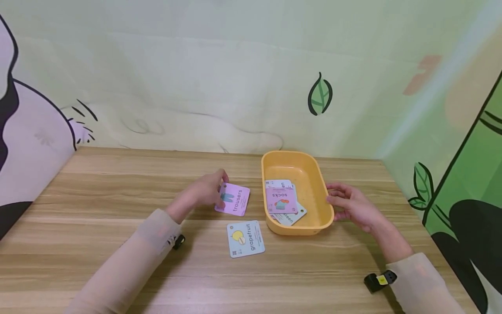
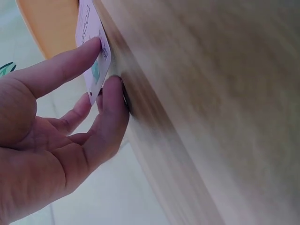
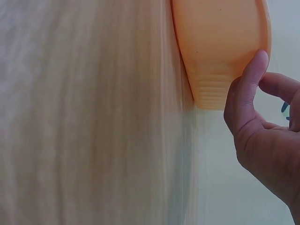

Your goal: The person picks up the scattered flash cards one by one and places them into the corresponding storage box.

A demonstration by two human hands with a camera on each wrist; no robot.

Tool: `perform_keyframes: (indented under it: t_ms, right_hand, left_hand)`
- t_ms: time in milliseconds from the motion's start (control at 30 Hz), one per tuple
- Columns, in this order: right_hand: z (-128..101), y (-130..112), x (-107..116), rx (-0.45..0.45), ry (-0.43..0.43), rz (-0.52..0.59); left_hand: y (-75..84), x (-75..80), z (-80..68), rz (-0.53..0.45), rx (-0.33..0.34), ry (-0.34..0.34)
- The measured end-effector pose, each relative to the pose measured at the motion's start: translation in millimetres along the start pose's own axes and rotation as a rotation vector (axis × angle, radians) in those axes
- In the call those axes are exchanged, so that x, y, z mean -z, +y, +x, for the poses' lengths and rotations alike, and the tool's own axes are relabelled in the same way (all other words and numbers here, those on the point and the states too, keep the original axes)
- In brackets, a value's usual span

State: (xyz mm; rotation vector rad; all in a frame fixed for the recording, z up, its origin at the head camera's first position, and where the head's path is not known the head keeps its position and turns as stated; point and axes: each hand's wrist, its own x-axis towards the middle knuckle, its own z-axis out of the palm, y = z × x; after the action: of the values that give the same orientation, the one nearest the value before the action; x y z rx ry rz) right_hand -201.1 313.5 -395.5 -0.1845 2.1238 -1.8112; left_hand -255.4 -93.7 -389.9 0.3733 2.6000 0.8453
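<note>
Two hands: left hand (image 1: 204,192) pinches trousers card (image 1: 233,199), right hand (image 1: 351,206) touches tray (image 1: 319,183).

pink card (image 1: 233,199), orange tray (image 1: 310,165), wood-grain table (image 1: 117,183)

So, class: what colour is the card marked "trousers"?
Pink; the trousers card shows best in the head view, pinched by the left hand.

Both arms in long sleeves, pale beige/peach, thin & slightly sheer fabric, snug to the wrist. Left sleeve (image 1: 129,257) runs in from approx 7 o'clock of head view; right sleeve (image 1: 425,283) from approx 4 o'clock. Small black device at each wrist: left one (image 1: 178,241) at cuff's underside, right one (image 1: 379,280) w/ a yellow patch on top. Left hand (image 1: 204,191) & right hand (image 1: 353,206) bare, no rings or gloves seen. Wrist views: bare fingers only.
</note>
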Motion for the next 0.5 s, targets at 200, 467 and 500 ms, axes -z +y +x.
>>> perform_keyframes:
  t_ms: [200, 467, 500]
  right_hand:
    - [0, -1, 0, -0.005, -0.004, -0.002]
    - [1, 0, 0, -0.01, 0.004, -0.008]
    - [1, 0, 0, -0.009, 0.005, -0.008]
  left_hand:
    - [-3.1, 1.1, -2.2, -0.031, -0.012, 0.007]
    - [-11.9, 3.6, -3.9, -0.238, -0.038, -0.016]
    - [-12.7, 4.6, -5.0, -0.269, -0.042, -0.019]
